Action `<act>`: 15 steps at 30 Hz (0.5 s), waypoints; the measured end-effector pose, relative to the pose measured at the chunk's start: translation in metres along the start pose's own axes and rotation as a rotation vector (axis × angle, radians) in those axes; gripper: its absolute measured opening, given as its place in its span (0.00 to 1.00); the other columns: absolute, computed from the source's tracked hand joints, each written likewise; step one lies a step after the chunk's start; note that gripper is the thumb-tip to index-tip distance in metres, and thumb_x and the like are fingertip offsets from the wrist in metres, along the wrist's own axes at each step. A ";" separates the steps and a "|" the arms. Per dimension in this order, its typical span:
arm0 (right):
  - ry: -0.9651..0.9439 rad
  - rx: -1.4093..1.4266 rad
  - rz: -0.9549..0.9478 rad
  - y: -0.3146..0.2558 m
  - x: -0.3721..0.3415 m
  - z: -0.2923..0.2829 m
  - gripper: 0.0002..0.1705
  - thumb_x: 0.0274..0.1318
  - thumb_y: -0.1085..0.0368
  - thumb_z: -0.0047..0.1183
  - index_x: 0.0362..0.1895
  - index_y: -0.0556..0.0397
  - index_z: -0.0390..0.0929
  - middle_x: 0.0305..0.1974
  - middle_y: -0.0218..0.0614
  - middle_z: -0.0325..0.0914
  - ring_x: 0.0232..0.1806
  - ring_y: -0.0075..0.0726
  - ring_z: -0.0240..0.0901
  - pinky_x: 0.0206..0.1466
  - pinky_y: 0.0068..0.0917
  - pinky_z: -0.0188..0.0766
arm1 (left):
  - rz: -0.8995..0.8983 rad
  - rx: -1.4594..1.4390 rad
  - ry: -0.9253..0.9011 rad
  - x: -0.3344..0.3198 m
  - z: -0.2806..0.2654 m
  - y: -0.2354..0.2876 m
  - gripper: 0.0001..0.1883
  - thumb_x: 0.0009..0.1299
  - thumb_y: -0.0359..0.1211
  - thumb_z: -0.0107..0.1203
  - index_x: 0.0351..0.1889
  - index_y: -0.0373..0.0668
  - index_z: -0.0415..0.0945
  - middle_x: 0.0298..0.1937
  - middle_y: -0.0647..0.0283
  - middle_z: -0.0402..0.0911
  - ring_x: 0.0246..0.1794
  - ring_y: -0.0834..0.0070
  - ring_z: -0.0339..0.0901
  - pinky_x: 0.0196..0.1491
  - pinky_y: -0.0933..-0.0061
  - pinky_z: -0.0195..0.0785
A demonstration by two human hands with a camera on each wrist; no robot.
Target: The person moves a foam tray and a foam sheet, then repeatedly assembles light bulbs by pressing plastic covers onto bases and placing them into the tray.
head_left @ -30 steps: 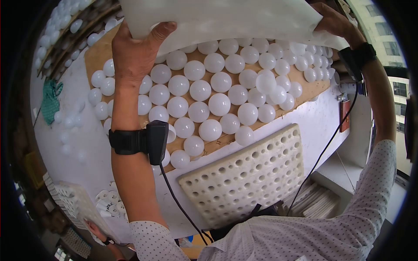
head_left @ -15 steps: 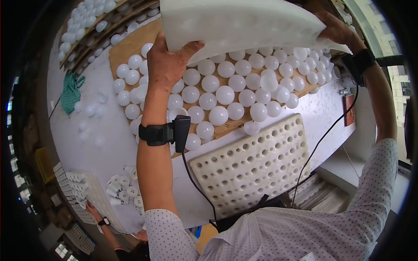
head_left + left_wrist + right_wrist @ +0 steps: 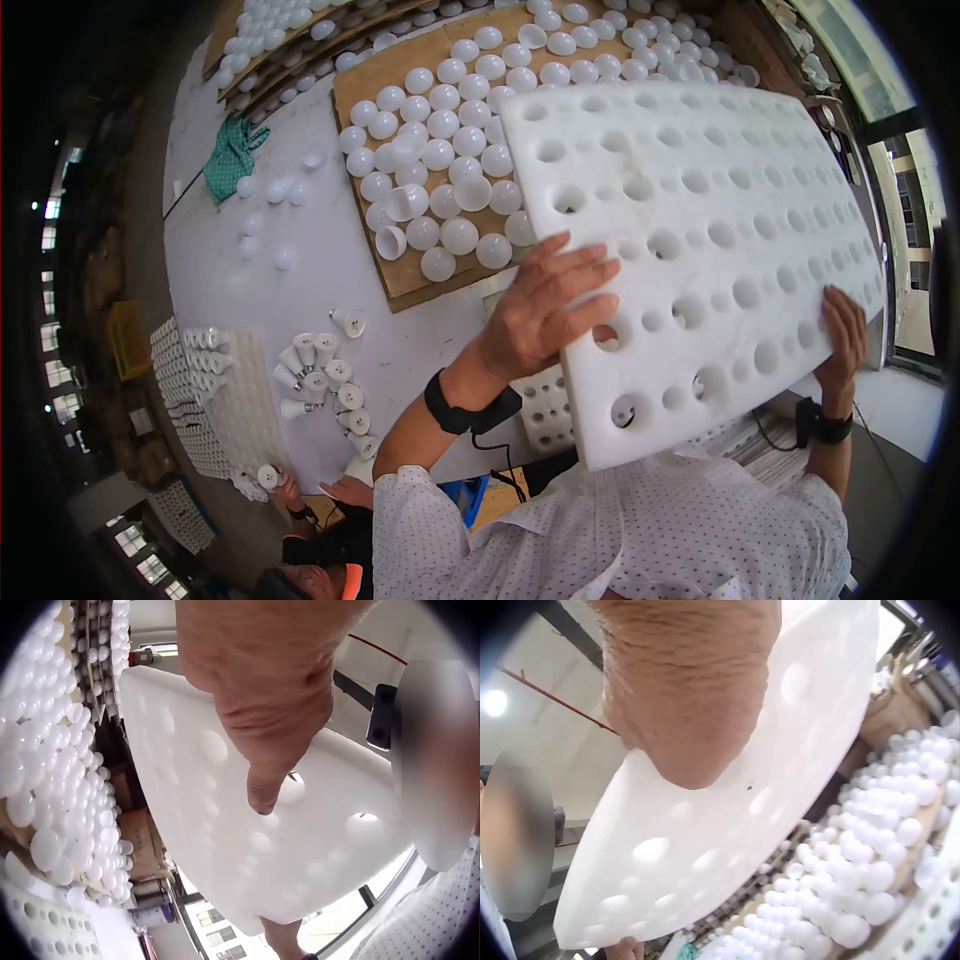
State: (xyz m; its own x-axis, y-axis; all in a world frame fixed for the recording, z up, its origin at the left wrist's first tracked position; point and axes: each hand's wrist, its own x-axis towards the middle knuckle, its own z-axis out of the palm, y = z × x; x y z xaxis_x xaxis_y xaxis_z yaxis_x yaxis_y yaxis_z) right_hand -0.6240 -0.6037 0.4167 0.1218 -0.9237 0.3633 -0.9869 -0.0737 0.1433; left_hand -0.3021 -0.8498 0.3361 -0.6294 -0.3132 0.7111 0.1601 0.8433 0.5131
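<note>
A thick white foam board [image 3: 690,205] with rows of round holes is held up in front of my body, tilted. My left hand [image 3: 545,305] grips its left edge, fingers over the holed face; the left wrist view shows that thumb [image 3: 264,787] against the other face. At the opposite edge my right hand [image 3: 845,335] holds on, fingertips lying on the near face. Beneath the board, partly hidden, a second holed foam board [image 3: 545,412] rests on the table. Many white bulb domes [image 3: 459,237] lie beyond it on a brown sheet [image 3: 400,288].
White lamp bases [image 3: 315,380] lie loose on the white table [image 3: 300,235], with a green cloth [image 3: 232,160] farther back. At lower left another person's hand [image 3: 290,490] is beside a rack of lamp bases [image 3: 190,400]. Stacked trays of domes [image 3: 290,60] stand behind; windows [image 3: 910,200] line the right.
The raised foam board has come down and toward my body, its holed face now turned up to the head camera. Both hands have moved lower with it, and the view has swung left.
</note>
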 end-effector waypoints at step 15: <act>-0.368 0.483 -0.026 -0.138 -0.243 0.148 0.40 0.27 0.72 0.55 0.55 0.40 0.66 0.54 0.40 0.63 0.49 0.44 0.62 0.45 0.39 0.58 | -0.167 0.581 -0.328 -0.286 0.105 0.120 0.14 0.59 0.30 0.54 0.44 0.48 0.72 0.52 0.64 0.74 0.57 0.67 0.67 0.60 0.63 0.57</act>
State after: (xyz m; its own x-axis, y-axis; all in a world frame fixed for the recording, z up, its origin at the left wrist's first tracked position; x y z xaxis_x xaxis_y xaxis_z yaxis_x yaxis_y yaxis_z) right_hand -0.5335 -0.4245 0.1728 0.1873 -0.9822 0.0107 -0.9308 -0.1809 -0.3175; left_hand -0.1826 -0.6134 0.1444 -0.8225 -0.3880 0.4160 -0.3352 0.9214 0.1967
